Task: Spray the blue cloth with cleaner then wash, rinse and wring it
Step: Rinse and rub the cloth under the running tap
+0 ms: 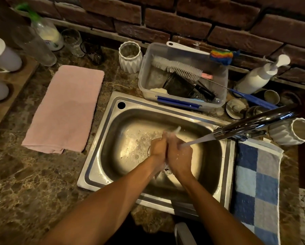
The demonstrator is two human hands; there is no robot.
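Head view: left hand (158,145) and right hand (179,153) pressed palm to palm, fingers straight, holding nothing, under the stream from the curved chrome faucet (254,125) over the steel sink (102,138). Blue-and-grey checked cloth (257,188) lies spread on the counter just right of the right hand (looks already wrung, cannot confirm). Judged near the end, hands being rinsed.

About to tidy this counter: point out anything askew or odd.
The bottle brush lies across the plastic tub, its blue handle sticking out over the rim. The blue checked cloth lies beside the sink, not under the running tap.
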